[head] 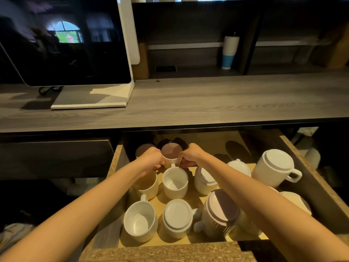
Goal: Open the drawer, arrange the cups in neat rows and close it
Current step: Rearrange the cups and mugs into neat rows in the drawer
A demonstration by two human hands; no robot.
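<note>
The drawer (117, 159) under the desk stands pulled out, holding several white ribbed cups. Some stand upright, like the one in the middle (175, 182) and the front left one (139, 220). Others are upside down, like the front middle cup (177, 217) and the large one at far right (273, 167). Both hands reach to the back of the drawer and grip one cup (171, 153) from either side: my left hand (152, 159) on its left, my right hand (189, 155) on its right. Another cup (142, 149) sits behind my left hand in shadow.
A grey wooden desk top (207, 103) overhangs the back of the drawer. A dark monitor on a white stand (90, 99) is at the left of the desk. A white and blue tumbler (229, 52) stands on a shelf behind. A closed drawer front (56, 157) lies to the left.
</note>
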